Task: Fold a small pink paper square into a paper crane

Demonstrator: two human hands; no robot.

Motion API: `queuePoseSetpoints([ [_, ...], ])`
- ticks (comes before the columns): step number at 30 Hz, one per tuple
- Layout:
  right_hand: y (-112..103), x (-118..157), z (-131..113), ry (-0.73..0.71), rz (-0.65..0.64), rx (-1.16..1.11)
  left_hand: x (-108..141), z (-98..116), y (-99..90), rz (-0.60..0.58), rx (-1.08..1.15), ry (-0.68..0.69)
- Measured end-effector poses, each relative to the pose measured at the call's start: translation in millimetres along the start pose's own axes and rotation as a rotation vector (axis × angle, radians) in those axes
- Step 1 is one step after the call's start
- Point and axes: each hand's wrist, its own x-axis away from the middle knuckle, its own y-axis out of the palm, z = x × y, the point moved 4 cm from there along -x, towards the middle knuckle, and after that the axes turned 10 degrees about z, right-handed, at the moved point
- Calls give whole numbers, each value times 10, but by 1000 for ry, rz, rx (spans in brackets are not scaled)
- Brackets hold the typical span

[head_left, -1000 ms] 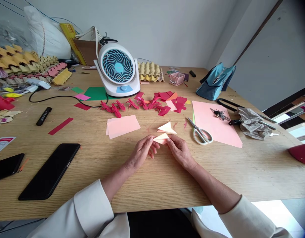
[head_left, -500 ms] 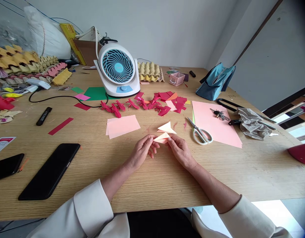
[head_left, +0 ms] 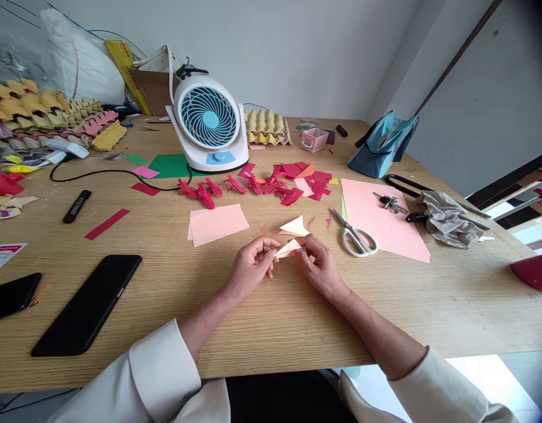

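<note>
Between my two hands is a small folded piece of pale pink paper (head_left: 288, 248), narrow and pointed. My left hand (head_left: 252, 264) pinches its left tip between thumb and fingers. On the other end, the closed fingers of my right hand (head_left: 320, 267) grip the paper and cover part of it. Just beyond lies another folded piece of pale paper (head_left: 296, 226), pointed in shape, on the table. To the left of it rest flat pink paper rectangles (head_left: 220, 224), overlapping. White-handled scissors (head_left: 358, 239) lie to the right of my right hand.
Crumpled red paper pieces (head_left: 253, 185) lie in front of a white fan (head_left: 211, 123). Larger pink sheets (head_left: 377, 220) on the right carry keys (head_left: 392, 202). A black phone (head_left: 88, 302) and a marker (head_left: 77, 206) are at left; a blue bag (head_left: 383, 144) stands back right.
The folded paper has tilted in my hands, its right end now higher. My right fingers have come up and over that end, and my left fingers have curled in more.
</note>
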Motion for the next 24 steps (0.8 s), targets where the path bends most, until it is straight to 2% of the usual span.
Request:
queuePoseSetpoints([
  [8, 31, 62, -74, -181, -51, 79, 53, 117, -57, 91, -287, 248],
  [12, 43, 58, -51, -129, -37, 62, 112, 224, -78, 173, -502, 541],
  [16, 43, 43, -25, -48, -9, 40, 171, 307, -46, 157, -670, 831],
  [21, 38, 26, 19, 74, -3, -4, 220, 388, -8, 129, -813, 1045],
  [24, 36, 23, 42, 107, 11, -38, 236, 419, 3, 119, -802, 1081],
])
